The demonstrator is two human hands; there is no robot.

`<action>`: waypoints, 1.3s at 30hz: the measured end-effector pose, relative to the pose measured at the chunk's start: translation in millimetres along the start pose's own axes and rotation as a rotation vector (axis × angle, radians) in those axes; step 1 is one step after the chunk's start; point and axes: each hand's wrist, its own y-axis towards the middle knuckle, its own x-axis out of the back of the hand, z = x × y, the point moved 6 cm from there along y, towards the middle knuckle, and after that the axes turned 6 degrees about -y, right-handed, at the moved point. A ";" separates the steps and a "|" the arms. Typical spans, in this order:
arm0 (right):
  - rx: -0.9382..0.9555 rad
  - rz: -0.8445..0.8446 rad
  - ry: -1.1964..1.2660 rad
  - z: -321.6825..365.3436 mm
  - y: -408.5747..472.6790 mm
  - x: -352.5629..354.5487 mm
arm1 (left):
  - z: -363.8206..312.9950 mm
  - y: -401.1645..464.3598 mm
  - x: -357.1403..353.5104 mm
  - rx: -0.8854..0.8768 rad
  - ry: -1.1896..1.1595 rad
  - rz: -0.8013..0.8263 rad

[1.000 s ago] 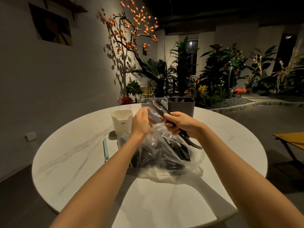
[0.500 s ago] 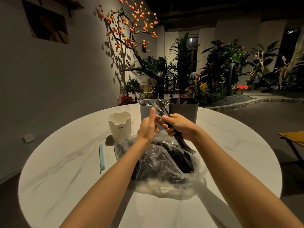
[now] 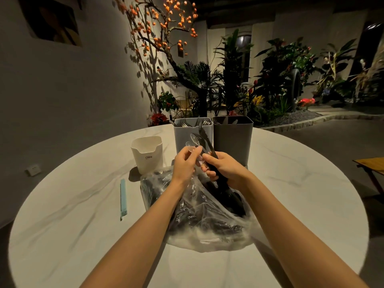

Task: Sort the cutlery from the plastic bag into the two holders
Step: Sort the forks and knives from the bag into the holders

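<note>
A clear plastic bag (image 3: 207, 221) full of dark cutlery lies in the middle of the round white table (image 3: 83, 235). Above it my right hand (image 3: 224, 169) grips a bundle of black cutlery (image 3: 204, 138), fork and knife ends pointing up and away. My left hand (image 3: 185, 163) pinches a clear plastic spoon (image 3: 192, 145) at the edge of that bundle. Behind the hands stand two square holders side by side: a light grey holder (image 3: 182, 134) with forks in it and a dark grey holder (image 3: 234, 138) with a few pieces showing.
A white cup-like container (image 3: 147, 154) marked CRBW stands left of the holders. A light blue bag clip (image 3: 123, 198) lies on the table to the left. Plants and an orange-fruited tree stand beyond the table; a wooden bench (image 3: 372, 165) is at right.
My right hand has drawn the bundle of black cutlery more upright and closer. My left hand has closed its fingertips on the clear spoon.
</note>
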 end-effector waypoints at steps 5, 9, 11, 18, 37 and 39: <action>-0.025 -0.001 0.020 -5.7 -4.0 0.0 | 5.9 1.6 3.4 0.009 0.081 -0.041; -0.085 0.005 0.030 -7.7 -9.1 1.6 | 3.9 1.1 6.9 0.000 0.128 -0.077; -0.119 0.021 0.042 -9.7 -11.1 2.1 | 4.8 0.6 8.2 0.021 0.100 -0.091; -0.141 0.074 0.069 -8.6 -15.7 10.4 | 7.5 0.6 15.5 0.076 -0.049 -0.213; -0.116 0.008 -0.023 -16.9 -16.7 24.1 | -4.0 -9.5 -3.9 -0.307 0.763 -0.073; -0.132 -0.015 0.001 -18.0 -17.1 25.1 | 1.6 -11.3 -7.0 -0.251 0.752 0.013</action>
